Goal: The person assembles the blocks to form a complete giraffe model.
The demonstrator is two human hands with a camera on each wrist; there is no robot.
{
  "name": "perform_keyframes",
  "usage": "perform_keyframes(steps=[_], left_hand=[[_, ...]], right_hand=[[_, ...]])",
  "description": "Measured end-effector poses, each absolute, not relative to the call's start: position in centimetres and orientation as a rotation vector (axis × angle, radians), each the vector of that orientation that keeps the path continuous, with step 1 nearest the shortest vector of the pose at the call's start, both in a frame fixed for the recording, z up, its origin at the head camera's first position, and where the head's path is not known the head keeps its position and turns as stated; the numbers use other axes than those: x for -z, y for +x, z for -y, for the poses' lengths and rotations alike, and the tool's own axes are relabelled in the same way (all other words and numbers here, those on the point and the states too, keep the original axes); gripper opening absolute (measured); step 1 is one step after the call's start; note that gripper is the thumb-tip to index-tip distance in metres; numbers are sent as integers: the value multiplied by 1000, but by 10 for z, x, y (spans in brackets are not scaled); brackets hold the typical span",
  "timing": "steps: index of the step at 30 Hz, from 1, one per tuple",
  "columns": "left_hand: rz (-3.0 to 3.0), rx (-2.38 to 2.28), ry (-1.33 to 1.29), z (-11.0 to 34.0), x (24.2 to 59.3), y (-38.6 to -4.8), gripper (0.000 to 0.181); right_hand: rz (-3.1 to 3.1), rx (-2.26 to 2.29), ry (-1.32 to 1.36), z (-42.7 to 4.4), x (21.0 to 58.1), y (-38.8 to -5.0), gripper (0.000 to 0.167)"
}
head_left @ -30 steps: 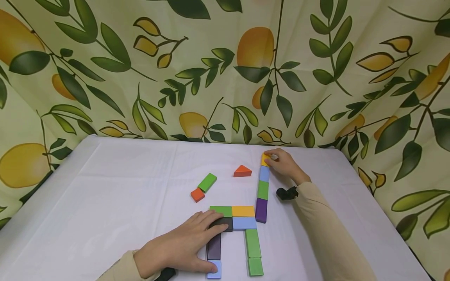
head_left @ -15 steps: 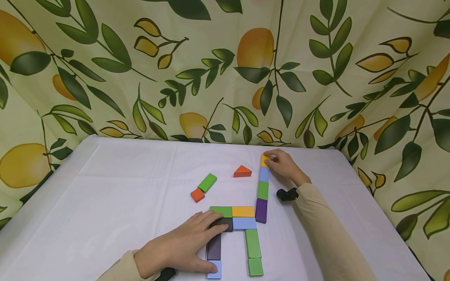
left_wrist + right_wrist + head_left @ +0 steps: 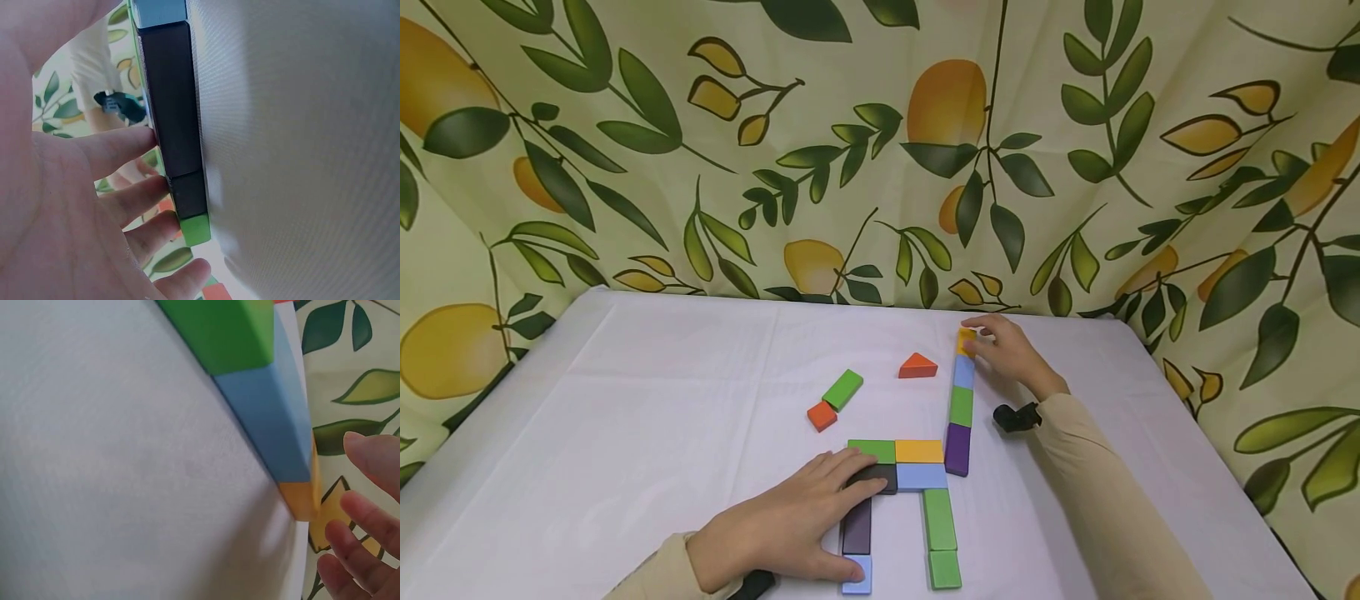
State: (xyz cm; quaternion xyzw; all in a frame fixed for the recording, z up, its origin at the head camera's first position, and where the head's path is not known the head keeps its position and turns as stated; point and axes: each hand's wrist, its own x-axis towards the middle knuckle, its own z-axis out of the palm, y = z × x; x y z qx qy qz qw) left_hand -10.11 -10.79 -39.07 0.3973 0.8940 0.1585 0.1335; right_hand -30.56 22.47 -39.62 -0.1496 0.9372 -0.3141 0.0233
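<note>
My left hand lies with spread fingers over a block arrangement. Its fingertips rest by a green block and a black block. The thumb touches a light blue block, below a long dark block. In the left wrist view the fingers run along the dark blocks' edge, not curled round them. My right hand hovers at the orange block ending a column of blue, green and purple blocks. In the right wrist view its fingers are apart from that block.
A red triangular block lies left of the column. Farther left, a green block touches a small red block. Yellow, blue and green blocks complete the near arrangement. A patterned curtain hangs behind the white-covered table.
The right hand has risen a touch at the orange block, its index fingertip now lifted slightly, and its forearm has shifted slightly right. The left hand and the blocks look unmoved.
</note>
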Motion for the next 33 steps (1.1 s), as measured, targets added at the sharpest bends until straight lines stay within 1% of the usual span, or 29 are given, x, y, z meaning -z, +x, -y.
perform_keyframes(steps=[4,9,21,33], left_hand=[[-2586,-463,1148,108,390,-101,81],[-2588,-460,1142,108,390,-101,81],[-2590,-457,1143,107,391,-101,81],[-2588,-452,1132,108,391,-102,81]], right_hand=[[-2903,967,-488,-222,392,-302,40],[-2918,968,-584,-215,387,-299,40],[-2883,951,-694,-189,369,-282,42],[-2844,930,-945,-159,358,-266,38]])
